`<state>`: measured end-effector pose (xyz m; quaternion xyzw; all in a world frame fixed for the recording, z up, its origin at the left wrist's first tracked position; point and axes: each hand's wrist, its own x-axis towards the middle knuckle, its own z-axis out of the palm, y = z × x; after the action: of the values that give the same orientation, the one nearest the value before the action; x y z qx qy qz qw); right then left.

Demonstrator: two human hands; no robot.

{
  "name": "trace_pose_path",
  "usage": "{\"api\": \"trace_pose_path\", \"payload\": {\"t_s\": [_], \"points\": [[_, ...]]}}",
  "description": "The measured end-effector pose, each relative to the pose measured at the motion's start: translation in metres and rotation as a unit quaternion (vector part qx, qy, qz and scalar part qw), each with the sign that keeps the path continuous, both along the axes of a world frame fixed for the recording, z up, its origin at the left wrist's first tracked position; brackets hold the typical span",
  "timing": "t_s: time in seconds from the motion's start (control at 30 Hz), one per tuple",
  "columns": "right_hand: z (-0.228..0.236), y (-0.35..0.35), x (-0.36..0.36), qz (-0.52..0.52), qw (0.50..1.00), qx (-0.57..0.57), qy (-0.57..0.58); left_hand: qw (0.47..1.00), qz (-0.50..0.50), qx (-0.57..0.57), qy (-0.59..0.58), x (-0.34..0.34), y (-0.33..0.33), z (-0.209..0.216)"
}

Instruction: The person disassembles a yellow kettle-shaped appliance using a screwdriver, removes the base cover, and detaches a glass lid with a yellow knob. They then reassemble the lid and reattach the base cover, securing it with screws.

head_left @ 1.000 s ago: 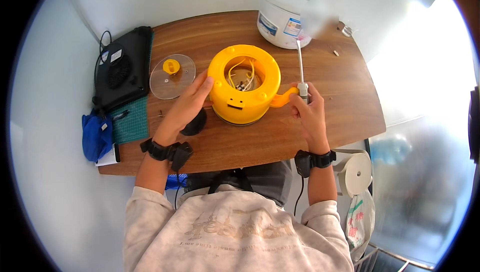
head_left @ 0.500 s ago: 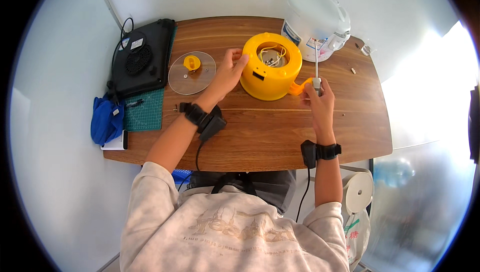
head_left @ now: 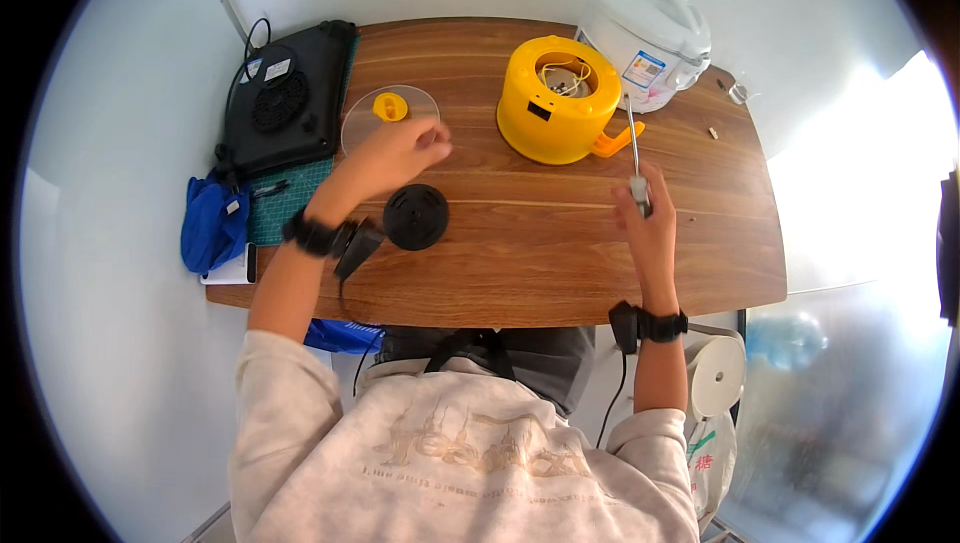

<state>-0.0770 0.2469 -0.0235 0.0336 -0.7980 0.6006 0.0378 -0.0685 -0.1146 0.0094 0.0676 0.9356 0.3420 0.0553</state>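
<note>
A yellow electric pot (head_left: 545,133) stands on the table with its round opening facing up. Thin pale wires (head_left: 567,79) show inside, and its orange-yellow handle (head_left: 618,140) points right. My right hand (head_left: 650,218) grips a screwdriver (head_left: 638,178) by its grey handle, the shaft pointing away from me beside the pot handle. Away from the pot, my left hand (head_left: 395,155) hovers over the near edge of a clear round lid (head_left: 420,106) with a yellow knob (head_left: 390,107). Its fingers are curled together; what they hold, if anything, is hidden. A black disc (head_left: 416,217) lies by my left forearm.
A white rice cooker (head_left: 645,38) stands behind the pot at the back right. On the left are a black appliance with a fan grille (head_left: 280,103), a green cutting mat (head_left: 290,213) and a blue cloth pouch (head_left: 213,223). Small bits (head_left: 713,133) lie at the right.
My left hand has let go of the pot and moved left to the lid, uncovering the black disc. My right hand has come away from the pot handle, still gripping the screwdriver.
</note>
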Motion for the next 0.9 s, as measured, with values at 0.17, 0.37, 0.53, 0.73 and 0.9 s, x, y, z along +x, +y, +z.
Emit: {"api": "trace_pose_path", "payload": {"t_s": [0.17,0.37,0.53,0.73,0.9], "points": [[-0.024,0.012,0.038,0.028,0.999,0.022,0.002,0.995,0.055,-0.074,-0.039,0.075,-0.008,-0.018],[-0.04,0.011,0.069,0.024,0.997,-0.055,-0.039,0.994,0.062,-0.076,0.048,0.089,0.005,-0.058],[-0.053,0.026,0.078,-0.045,0.998,-0.023,-0.036,0.996,0.027,-0.05,0.067,0.069,0.023,-0.064],[-0.052,0.028,0.086,-0.107,0.994,-0.016,-0.017,0.984,-0.03,-0.099,0.144,0.017,0.049,-0.077],[-0.064,0.028,0.088,-0.119,0.992,0.027,0.021,0.975,-0.025,-0.179,0.127,-0.031,0.051,-0.076]]}}
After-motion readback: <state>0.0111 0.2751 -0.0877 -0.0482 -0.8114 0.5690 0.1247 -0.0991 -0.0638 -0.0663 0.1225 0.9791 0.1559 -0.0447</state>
